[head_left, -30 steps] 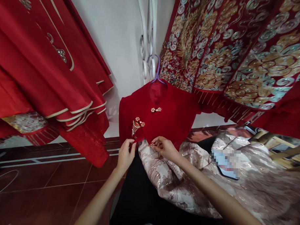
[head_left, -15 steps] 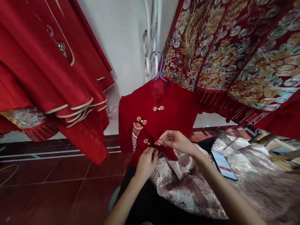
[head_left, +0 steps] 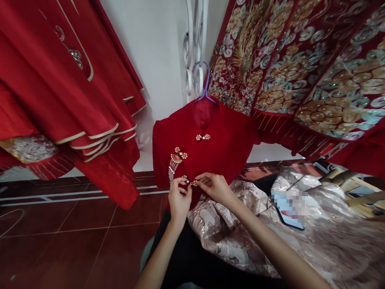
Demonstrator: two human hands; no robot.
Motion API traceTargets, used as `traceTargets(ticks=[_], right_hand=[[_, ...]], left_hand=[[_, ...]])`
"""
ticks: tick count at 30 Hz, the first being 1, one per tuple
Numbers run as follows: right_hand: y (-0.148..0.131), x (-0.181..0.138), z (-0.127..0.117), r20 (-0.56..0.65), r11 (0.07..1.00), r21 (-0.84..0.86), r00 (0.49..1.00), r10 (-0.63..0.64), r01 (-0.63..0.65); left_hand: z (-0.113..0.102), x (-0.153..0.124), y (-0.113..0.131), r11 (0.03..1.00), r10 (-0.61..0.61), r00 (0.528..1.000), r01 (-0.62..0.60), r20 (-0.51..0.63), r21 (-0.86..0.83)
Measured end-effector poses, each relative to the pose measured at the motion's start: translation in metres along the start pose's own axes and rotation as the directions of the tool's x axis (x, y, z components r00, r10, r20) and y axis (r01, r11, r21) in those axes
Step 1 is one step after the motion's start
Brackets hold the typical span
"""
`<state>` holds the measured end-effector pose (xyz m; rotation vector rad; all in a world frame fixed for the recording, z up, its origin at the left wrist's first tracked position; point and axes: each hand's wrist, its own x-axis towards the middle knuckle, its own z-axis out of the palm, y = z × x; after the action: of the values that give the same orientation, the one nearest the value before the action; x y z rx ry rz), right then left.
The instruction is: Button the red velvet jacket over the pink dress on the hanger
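Note:
A small red jacket [head_left: 207, 157] hangs on a purple hanger [head_left: 206, 92]. At its lower front, my right hand [head_left: 215, 188] pinches one half of a jewelled clasp [head_left: 193, 183] between thumb and fingers. Close beside it, my left hand [head_left: 179, 199] is closed at the other half of the clasp [head_left: 185, 178], partly hidden by the fingers. Whether the two halves touch, I cannot tell. Higher up, a pearl-and-gold clasp [head_left: 203, 137] sits fastened below the collar. A fan-shaped brooch with beaded tassels [head_left: 176, 159] hangs beneath another jewelled clasp [head_left: 181, 153] at the left.
Red garments with pale piping [head_left: 95, 116] hang at the left. An embroidered, fringed garment [head_left: 296, 68] hangs at the right. Shiny patterned fabric [head_left: 240, 234] spreads over the lap side, with a phone [head_left: 289, 211] lying on it. A white metal stand [head_left: 200, 39] rises behind the jacket.
My left hand has moved up and left from the jacket's lower edge to the clasp. My right hand has shifted left with its clasp half, bringing both hands close together.

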<state>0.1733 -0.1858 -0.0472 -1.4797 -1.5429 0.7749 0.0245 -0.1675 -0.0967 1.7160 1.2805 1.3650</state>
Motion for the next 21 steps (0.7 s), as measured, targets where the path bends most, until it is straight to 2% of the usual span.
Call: traceTargets(ticks=[5,14,18,21], right_hand=[[0.008,0.002,0.003,-0.028,0.999,-0.034,0.999,0.041,-0.042],[0.007,0.004,0.011,-0.092,0.998,0.061,0.996,-0.010,0.015],[0.006,0.008,0.014,-0.109,0.996,0.090,0.994,-0.015,0.025],[0.004,0.010,0.016,-0.102,0.994,0.104,0.995,-0.017,0.027]], left_hand=[[-0.002,0.007,-0.005,0.995,0.053,0.998,-0.052,-0.013,0.083],[-0.005,0.012,-0.001,0.962,0.155,0.988,-0.155,0.017,0.226],[-0.007,0.011,0.000,0.973,0.142,0.990,-0.138,-0.012,0.187],[-0.008,0.012,0.000,0.995,0.072,0.997,-0.072,0.000,0.068]])
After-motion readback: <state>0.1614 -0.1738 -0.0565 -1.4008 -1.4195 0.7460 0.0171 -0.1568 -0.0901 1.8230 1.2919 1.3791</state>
